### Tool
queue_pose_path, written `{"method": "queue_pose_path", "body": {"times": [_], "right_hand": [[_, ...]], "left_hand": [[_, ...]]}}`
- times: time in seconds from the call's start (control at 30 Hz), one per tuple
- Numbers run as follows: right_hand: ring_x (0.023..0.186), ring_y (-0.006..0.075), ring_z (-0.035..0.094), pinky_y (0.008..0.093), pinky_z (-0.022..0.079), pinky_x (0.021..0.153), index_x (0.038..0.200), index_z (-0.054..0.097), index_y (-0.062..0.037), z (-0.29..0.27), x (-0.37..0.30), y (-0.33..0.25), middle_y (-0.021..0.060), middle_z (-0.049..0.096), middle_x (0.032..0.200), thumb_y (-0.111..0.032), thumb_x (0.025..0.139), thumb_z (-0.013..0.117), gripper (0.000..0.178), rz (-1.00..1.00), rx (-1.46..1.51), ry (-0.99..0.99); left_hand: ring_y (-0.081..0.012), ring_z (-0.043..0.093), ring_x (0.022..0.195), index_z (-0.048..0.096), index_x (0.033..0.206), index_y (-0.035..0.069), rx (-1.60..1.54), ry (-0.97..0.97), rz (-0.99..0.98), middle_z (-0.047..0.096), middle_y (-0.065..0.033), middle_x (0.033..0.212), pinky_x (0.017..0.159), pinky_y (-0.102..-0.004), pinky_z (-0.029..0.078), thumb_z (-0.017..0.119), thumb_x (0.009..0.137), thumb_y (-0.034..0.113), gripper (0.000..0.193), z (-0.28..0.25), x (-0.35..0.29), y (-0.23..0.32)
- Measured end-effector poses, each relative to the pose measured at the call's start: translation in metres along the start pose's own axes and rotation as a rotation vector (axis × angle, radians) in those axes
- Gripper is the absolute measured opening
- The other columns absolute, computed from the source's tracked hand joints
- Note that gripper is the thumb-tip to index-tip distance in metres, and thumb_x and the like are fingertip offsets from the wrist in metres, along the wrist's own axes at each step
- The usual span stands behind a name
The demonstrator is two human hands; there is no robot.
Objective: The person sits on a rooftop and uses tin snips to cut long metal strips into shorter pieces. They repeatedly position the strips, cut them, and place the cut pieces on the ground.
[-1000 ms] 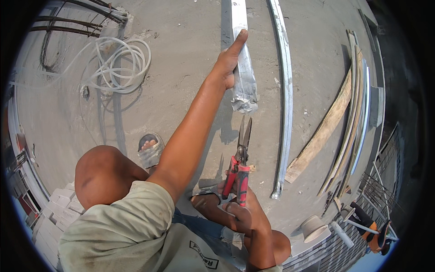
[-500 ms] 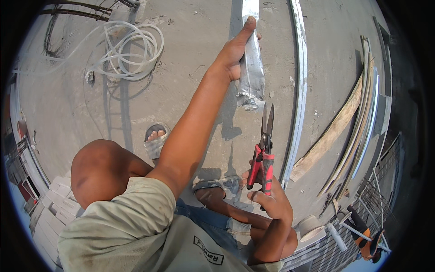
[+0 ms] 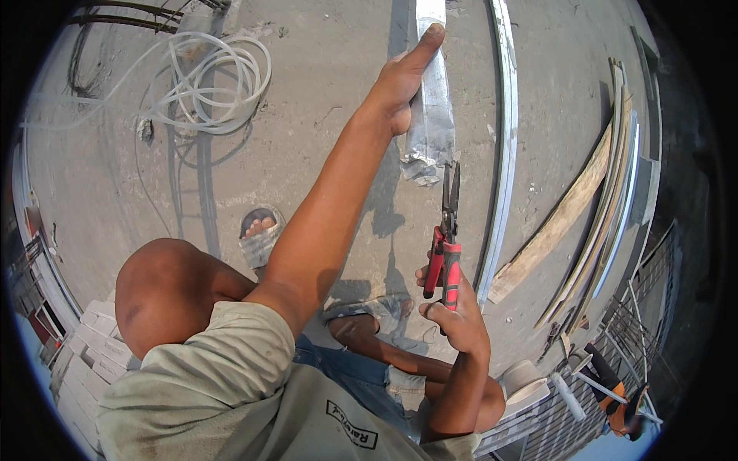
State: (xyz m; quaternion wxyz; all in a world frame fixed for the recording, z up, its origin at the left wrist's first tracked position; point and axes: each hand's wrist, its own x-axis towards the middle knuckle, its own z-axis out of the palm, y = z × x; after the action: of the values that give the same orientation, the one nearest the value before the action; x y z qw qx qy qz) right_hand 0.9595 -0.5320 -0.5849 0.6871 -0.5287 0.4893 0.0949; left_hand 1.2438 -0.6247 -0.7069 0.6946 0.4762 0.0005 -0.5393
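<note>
Metal channel (image 3: pixel 430 127) at upper centre, ragged end facing down-frame. Left hand (image 3: pixel 400 83) wraps it, thumb on top. Right hand (image 3: pixel 460 316), lower right of centre, grips red-handled snips (image 3: pixel 450 219), tips by that end; contact unclear. Step seems to be lining up; next move likely calls for parted blades straddling the edge.

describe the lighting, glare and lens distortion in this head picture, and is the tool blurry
Head view: strong sunlight, dark shadows across the grey floor; head view: near-white glare towards the upper end of the metal piece in the left hand; head view: fisheye bowing of the long metal strip, black rim around the scene; head view: shears in the right hand look fairly sharp.
</note>
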Motion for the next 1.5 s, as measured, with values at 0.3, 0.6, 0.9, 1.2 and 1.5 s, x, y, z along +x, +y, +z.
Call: {"method": "queue_pose_path", "body": {"times": [0.3, 0.6, 0.9, 1.2, 1.5], "right_hand": [[0.109, 0.0220, 0.060, 0.0358, 0.054, 0.087, 0.136, 0.050, 0.0048, 0.022, 0.019, 0.024, 0.0155, 0.061, 0.126, -0.006, 0.068, 0.066, 0.071, 0.042, 0.222, 0.102], [0.114, 0.0222, 0.056, 0.0345, 0.051, 0.091, 0.141, 0.049, 0.0037, 0.016, 0.038, 0.020, 0.0131, 0.059, 0.129, -0.010, 0.061, 0.069, 0.084, 0.044, 0.261, 0.096], [0.102, 0.0188, 0.052, 0.0343, 0.045, 0.092, 0.139, 0.053, -0.0008, 0.026, 0.047, 0.024, 0.0083, 0.058, 0.115, -0.013, 0.060, 0.072, 0.081, 0.077, 0.115, 0.175], [0.068, 0.0232, 0.058, 0.0366, 0.050, 0.073, 0.108, 0.057, -0.0027, 0.044, 0.054, 0.031, 0.0075, 0.061, 0.076, -0.017, 0.065, 0.075, 0.049, 0.116, -0.396, 0.323], [0.068, 0.0397, 0.065, 0.0450, 0.052, 0.070, 0.100, 0.053, -0.0039, 0.043, 0.058, 0.031, 0.0161, 0.064, 0.072, -0.017, 0.065, 0.073, 0.043, 0.094, -0.588, 0.524]], "left_hand": [[-0.0104, 0.056, 0.059, 0.057, 0.105, 0.001, 0.160, 0.061, 0.108, 0.052, -0.0021, 0.076, 0.052, -0.0249, 0.052, 0.072, 0.073, 0.078, 0.084, -0.008, -0.001, -0.015], [-0.0069, 0.048, 0.049, 0.054, 0.103, 0.005, -0.093, -0.156, -0.054, 0.043, 0.0047, 0.060, 0.041, -0.0212, 0.045, 0.053, 0.076, 0.089, 0.088, -0.031, 0.006, -0.033], [-0.0072, 0.049, 0.045, 0.054, 0.105, 0.005, -0.071, -0.206, -0.040, 0.042, 0.0060, 0.057, 0.042, -0.0238, 0.046, 0.047, 0.069, 0.098, 0.100, -0.047, 0.002, -0.057], [-0.0072, 0.052, 0.046, 0.055, 0.108, 0.006, -0.133, -0.187, -0.115, 0.045, 0.0041, 0.059, 0.043, -0.0244, 0.049, 0.046, 0.071, 0.097, 0.098, -0.058, -0.001, -0.077], [-0.0101, 0.057, 0.050, 0.054, 0.107, 0.003, 0.060, -0.067, -0.140, 0.053, -0.0034, 0.070, 0.046, -0.0269, 0.054, 0.040, 0.074, 0.097, 0.100, -0.020, 0.003, -0.088]]}}
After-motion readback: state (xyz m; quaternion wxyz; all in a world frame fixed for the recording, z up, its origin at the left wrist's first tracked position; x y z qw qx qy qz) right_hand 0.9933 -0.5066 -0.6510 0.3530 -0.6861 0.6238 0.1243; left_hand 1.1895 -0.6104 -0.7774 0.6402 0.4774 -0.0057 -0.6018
